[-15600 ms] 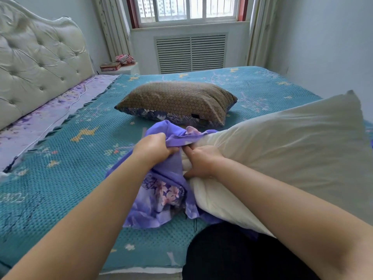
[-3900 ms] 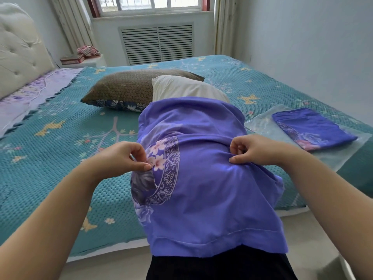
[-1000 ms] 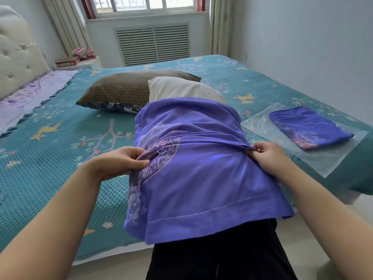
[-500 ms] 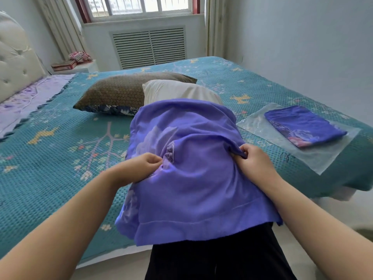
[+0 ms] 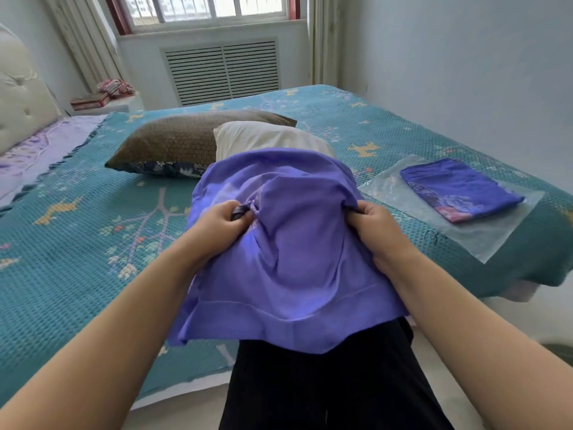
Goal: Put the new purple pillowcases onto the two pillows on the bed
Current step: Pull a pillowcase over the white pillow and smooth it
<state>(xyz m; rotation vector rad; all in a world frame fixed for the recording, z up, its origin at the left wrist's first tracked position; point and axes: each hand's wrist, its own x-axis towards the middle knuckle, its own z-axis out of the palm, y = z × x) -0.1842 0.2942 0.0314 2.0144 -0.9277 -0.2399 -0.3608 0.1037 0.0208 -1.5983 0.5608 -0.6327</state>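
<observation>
head cam | looks forward-down, close | over bed toward window, edges likely warped

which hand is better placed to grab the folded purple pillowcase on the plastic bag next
Right. The right hand grips the purple pillowcase on the side nearest the folded pillowcase; the left hand is across the pillow.

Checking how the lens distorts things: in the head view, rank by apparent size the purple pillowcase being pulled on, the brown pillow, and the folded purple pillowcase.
1. Purple pillowcase being pulled on, though it is nearest the camera.
2. Brown pillow, partly hidden.
3. Folded purple pillowcase.
</observation>
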